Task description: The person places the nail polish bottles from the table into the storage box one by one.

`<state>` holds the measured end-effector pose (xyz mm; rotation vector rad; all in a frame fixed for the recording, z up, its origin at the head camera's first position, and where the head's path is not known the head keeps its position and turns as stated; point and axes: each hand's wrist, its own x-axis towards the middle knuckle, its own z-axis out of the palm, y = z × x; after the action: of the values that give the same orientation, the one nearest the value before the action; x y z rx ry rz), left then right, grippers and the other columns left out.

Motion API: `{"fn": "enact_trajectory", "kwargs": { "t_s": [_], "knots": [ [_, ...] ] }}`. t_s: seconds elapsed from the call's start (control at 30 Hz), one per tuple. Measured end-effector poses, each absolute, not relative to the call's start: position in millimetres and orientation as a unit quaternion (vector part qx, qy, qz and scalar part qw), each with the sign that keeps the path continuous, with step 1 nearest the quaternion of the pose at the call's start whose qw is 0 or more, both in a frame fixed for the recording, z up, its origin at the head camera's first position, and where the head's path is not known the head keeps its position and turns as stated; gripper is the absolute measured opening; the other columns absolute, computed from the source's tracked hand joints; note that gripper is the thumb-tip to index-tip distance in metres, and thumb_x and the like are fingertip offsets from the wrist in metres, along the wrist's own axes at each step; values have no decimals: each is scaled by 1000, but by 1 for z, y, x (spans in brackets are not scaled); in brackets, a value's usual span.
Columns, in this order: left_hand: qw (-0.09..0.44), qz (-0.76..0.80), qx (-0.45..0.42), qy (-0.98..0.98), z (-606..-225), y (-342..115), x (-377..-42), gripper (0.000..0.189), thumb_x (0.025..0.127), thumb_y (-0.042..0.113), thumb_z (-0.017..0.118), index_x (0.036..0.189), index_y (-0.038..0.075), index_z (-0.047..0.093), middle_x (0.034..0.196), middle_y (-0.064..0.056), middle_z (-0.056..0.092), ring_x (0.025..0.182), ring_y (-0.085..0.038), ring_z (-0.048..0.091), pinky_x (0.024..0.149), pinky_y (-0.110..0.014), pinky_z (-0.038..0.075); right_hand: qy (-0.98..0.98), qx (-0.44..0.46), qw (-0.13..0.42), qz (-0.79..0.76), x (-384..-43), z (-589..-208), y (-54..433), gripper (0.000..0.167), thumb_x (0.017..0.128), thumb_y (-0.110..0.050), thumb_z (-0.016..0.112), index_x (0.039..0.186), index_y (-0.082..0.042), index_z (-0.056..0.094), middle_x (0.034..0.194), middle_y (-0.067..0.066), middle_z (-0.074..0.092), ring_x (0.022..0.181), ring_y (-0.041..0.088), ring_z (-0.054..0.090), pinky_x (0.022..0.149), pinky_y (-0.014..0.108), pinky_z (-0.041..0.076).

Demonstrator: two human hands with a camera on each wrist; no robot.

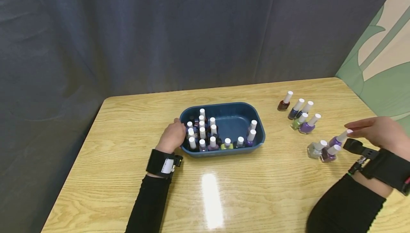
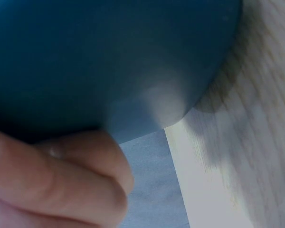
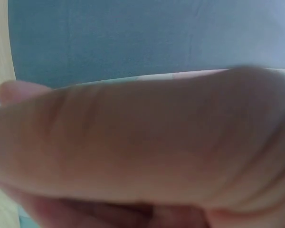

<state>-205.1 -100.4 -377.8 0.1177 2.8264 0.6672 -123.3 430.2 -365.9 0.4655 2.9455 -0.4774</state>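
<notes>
My left hand point(image 1: 173, 136) grips the left end of a dark blue plastic tub point(image 1: 222, 153); in the left wrist view its curled fingers point(image 2: 61, 175) lie against the tub's wall point(image 2: 109, 61). White-capped nail polish bottles stand inside, packed at the left and along the near side, with two at the right end. Over at the right, my right hand point(image 1: 381, 129) pinches the white cap of a purple nail polish bottle point(image 1: 335, 141). Beside it are a clear-looking bottle point(image 1: 313, 151) and another purple bottle point(image 1: 328, 155). In the right wrist view, the hand point(image 3: 133, 142) hides the bottle.
Farther back on the wooden table point(image 1: 105, 176) stand a dark red bottle point(image 1: 283, 105), two dark blue bottles point(image 1: 293, 113), a green bottle point(image 1: 296, 124) and a purple bottle point(image 1: 306, 128). A dark curtain point(image 1: 192, 33) hangs behind, with a leaf-patterned surface point(image 1: 387, 79) at the right.
</notes>
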Motion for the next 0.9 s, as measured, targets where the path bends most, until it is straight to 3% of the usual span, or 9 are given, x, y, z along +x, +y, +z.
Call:
{"fn": "enact_trajectory", "kwargs": {
  "t_s": [0.07, 0.2, 0.33, 0.57, 0.67, 0.73, 0.77, 0.83, 0.9],
  "knots": [
    [116, 229, 40, 966, -378, -101, -205, 39, 100, 18, 26, 122, -12, 38, 79, -24, 61, 46, -21, 59, 47, -27, 44, 972, 139, 76, -175, -123, -366, 433, 28, 84, -27, 65, 103, -5, 69, 106, 29, 61, 80, 28, 54, 64, 39, 44],
    [113, 232, 40, 965, -377, -101, -204, 38, 100, 18, 26, 121, -12, 38, 79, -24, 61, 47, -22, 59, 48, -28, 45, 974, 130, 70, -173, -124, -365, 431, 27, 83, -24, 66, 100, -4, 69, 105, 29, 62, 70, 17, 50, 57, 29, 37],
    [116, 237, 38, 964, -377, -102, -204, 39, 99, 18, 26, 121, -12, 38, 79, -25, 61, 47, -22, 59, 48, -28, 45, 970, 121, 93, -188, -118, -344, 410, 35, 85, -20, 62, 107, 7, 63, 109, 35, 56, 74, 22, 49, 57, 27, 35],
    [117, 238, 37, 963, -377, -101, -204, 39, 100, 18, 26, 122, -12, 38, 81, -25, 61, 47, -22, 59, 47, -28, 45, 972, 98, 104, -186, -111, -326, 391, 37, 90, -19, 56, 109, 12, 58, 87, 28, 61, 59, 15, 38, 55, 27, 31],
    [118, 238, 36, 963, -378, -101, -204, 39, 100, 18, 26, 122, -12, 38, 82, -25, 61, 47, -21, 59, 47, -27, 45, 978, 100, 72, -167, -116, -346, 412, 38, 91, -37, 55, 100, -3, 69, 84, 21, 65, 59, 12, 41, 54, 27, 33],
    [119, 239, 35, 963, -378, -101, -205, 40, 100, 19, 26, 123, -12, 37, 83, -25, 61, 47, -21, 59, 48, -27, 45, 977, 109, 55, -173, -117, -352, 419, 38, 91, -38, 54, 100, -5, 69, 88, 25, 64, 63, 17, 45, 54, 29, 34],
    [118, 238, 35, 963, -378, -101, -205, 40, 100, 19, 26, 123, -12, 37, 83, -26, 61, 47, -21, 59, 48, -27, 45, 977, 127, 34, -166, -118, -356, 421, 46, 88, -50, 50, 95, -10, 71, 84, 21, 66, 63, 15, 46, 54, 29, 35],
    [119, 239, 35, 963, -378, -100, -205, 40, 100, 19, 26, 122, -12, 38, 84, -26, 61, 47, -21, 59, 48, -28, 45, 974, 148, 4, -169, -116, -354, 415, 45, 90, -47, 48, 96, -7, 69, 88, 26, 64, 65, 19, 46, 54, 30, 35],
    [118, 236, 36, 964, -378, -100, -205, 39, 100, 19, 27, 121, -12, 38, 84, -26, 61, 47, -21, 59, 48, -28, 45, 969, 159, -8, -189, -111, -339, 397, 43, 94, -29, 50, 105, 11, 59, 101, 38, 56, 72, 33, 47, 56, 32, 35]
  ]
}}
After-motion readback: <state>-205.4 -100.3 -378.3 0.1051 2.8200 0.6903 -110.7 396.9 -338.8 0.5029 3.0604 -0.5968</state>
